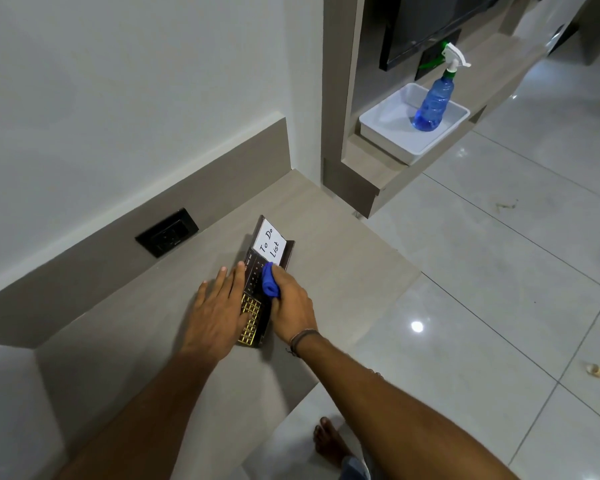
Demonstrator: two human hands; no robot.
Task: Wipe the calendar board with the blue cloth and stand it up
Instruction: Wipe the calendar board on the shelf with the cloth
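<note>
The left hand (219,306) is lying flat and spread, fingers apart, partly on the desk (343,271) and partly over the near end of the calendar board (257,296); it seems to be pinning the board down so that it is not sliding under the rubbing. The board is lying face up on the desk, its gold grid nearest and partly covered by the left fingers.

The right hand (290,303) is closed around the blue cloth (270,278), which is bunched into a roll and pressing on the dark middle part of the board, probably so that the pressure is landing on a small patch. Just beyond the cloth, a white card reading "To Do List" (270,244) is sitting on the far end of the board. The wiping looks to be underway, with the board not yet stood up.

Farther off, a black wall socket (167,232) is sitting in the panel behind the desk. Well apart, on a shelf, a spray bottle (433,102) is standing upright in a white tray (378,126), within reach but out of the way.
</note>
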